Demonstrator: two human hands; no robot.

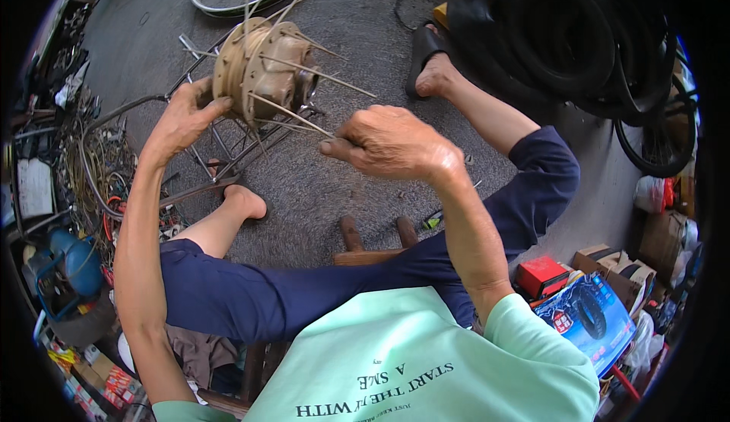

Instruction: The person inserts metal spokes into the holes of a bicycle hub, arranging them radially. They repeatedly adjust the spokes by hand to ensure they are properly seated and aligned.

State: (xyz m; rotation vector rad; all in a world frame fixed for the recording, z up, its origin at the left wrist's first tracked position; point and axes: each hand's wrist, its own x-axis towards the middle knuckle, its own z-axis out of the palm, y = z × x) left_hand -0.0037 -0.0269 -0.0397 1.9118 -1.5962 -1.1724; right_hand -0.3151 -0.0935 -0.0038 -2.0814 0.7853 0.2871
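Observation:
A dirty, tan-brown wheel hub [255,68] is held up in front of me, with several loose spokes [318,72] sticking out of its flange holes at different angles. My left hand [186,114] grips the hub's left side, thumb on the near flange and fingers partly hidden behind it. My right hand [391,144] is closed, its thumb and fingers pinching the outer end of one spoke that runs down from the hub. Beneath the hub stands a metal tube frame [220,144], partly covered by it.
A bare silver wheel rim [251,4] lies on the floor beyond the hub. Black tyres and tubes [563,42] are heaped at far right. Wires and scrap [65,148] line the left side. A red box [541,276] and a blue tyre package [589,319] sit at near right.

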